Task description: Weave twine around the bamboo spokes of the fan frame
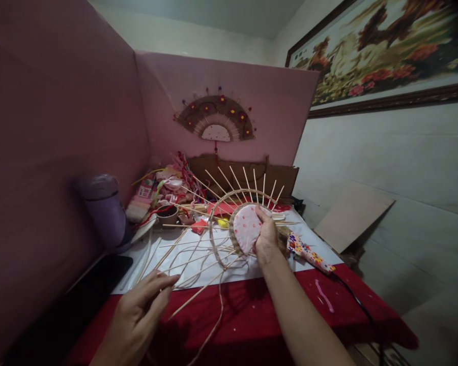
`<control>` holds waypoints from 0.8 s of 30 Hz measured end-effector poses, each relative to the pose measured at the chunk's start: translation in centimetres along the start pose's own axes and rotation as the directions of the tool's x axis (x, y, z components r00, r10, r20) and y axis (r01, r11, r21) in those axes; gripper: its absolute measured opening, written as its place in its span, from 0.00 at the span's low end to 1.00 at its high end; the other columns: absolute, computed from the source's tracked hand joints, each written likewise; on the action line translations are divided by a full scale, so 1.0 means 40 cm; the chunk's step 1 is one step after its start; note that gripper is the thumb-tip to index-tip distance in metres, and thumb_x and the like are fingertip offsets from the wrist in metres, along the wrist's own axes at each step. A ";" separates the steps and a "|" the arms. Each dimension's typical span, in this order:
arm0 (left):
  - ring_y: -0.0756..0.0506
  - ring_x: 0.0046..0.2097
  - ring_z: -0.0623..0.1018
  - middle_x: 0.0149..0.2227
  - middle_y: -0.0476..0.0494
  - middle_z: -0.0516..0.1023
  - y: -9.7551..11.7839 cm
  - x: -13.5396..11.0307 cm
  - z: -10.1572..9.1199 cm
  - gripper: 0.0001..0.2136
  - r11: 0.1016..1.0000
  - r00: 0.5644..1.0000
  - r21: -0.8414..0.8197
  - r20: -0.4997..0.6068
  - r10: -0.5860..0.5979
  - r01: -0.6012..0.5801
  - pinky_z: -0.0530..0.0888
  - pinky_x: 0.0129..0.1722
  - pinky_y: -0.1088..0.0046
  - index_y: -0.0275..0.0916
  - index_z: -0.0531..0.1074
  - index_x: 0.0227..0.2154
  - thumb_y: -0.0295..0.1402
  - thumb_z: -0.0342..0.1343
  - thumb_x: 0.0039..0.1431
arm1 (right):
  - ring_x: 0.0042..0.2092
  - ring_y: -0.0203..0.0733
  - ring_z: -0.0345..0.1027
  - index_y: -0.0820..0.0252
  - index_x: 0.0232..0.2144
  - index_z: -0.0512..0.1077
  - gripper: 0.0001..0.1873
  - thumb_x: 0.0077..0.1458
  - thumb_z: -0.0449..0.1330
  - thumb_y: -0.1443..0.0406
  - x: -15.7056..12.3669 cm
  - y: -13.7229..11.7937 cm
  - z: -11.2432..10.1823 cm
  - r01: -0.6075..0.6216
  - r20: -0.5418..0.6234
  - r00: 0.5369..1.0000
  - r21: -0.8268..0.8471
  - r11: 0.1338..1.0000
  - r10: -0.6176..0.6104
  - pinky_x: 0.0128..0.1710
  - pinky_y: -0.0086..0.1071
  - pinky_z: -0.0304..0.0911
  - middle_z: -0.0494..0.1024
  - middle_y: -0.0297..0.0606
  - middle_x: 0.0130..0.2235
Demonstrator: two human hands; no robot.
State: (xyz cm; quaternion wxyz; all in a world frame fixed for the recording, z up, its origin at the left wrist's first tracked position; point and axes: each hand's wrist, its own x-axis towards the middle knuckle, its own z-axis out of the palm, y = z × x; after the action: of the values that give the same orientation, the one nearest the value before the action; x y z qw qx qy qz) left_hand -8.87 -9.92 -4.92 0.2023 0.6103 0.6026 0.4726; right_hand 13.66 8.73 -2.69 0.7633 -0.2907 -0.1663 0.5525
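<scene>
My right hand [267, 235] is closed on a fan frame, its thumb over the pink dotted cloth half-round [247, 223] at the centre. Thin wooden sticks [232, 178] fan out from this centre. A ring of twine [211, 231] runs across them partway out. From the frame's lower edge a loose twine end [221, 305] hangs down over the red cloth. My left hand [141, 312] is at the lower left, its fingers curled together beside the outer stick ends. Whatever sits between its fingertips is too small to make out.
A finished fan [219, 114] hangs on the pink back panel. On the left stand a purple tumbler [106, 211] and a dark phone-like slab [80, 300]. Yarn scraps [171, 185] and a tape roll [166, 215] lie behind. A flower-patterned glue gun [309, 254] with a cord lies right.
</scene>
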 end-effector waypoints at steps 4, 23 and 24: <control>0.49 0.36 0.76 0.37 0.48 0.76 0.002 -0.012 0.011 0.12 0.893 0.955 0.382 -0.075 0.288 -0.239 0.71 0.34 0.77 0.45 0.74 0.38 0.40 0.50 0.54 | 0.22 0.36 0.69 0.63 0.25 0.69 0.12 0.37 0.66 0.65 -0.003 -0.008 0.006 -0.041 -0.091 0.995 0.001 0.999 0.040 0.28 0.31 0.70 0.72 0.29 0.18; 0.50 0.27 0.73 0.24 0.48 0.72 0.106 -0.027 0.168 0.06 0.742 0.802 0.432 -0.067 0.594 -0.513 0.69 0.26 0.76 0.38 0.71 0.32 0.27 0.48 0.56 | 0.20 0.34 0.66 0.64 0.28 0.68 0.16 0.39 0.65 0.57 -0.004 0.007 0.001 0.021 -0.076 0.997 -0.077 0.997 -0.027 0.23 0.29 0.68 0.73 0.30 0.20; 0.50 0.27 0.73 0.24 0.48 0.72 0.106 -0.028 0.175 0.06 0.743 0.803 0.429 -0.063 0.592 -0.514 0.69 0.26 0.76 0.38 0.71 0.32 0.27 0.49 0.56 | 0.20 0.34 0.67 0.64 0.28 0.69 0.16 0.39 0.64 0.57 -0.004 0.005 0.001 0.014 -0.073 0.997 -0.079 0.997 -0.020 0.24 0.29 0.68 0.73 0.30 0.20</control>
State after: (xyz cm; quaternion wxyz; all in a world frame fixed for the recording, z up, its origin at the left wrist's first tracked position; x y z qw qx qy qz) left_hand -0.62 -9.50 -5.15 -0.1339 0.7402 0.4917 0.4386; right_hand 13.43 8.65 -2.77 0.7616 -0.3393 -0.1619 0.5278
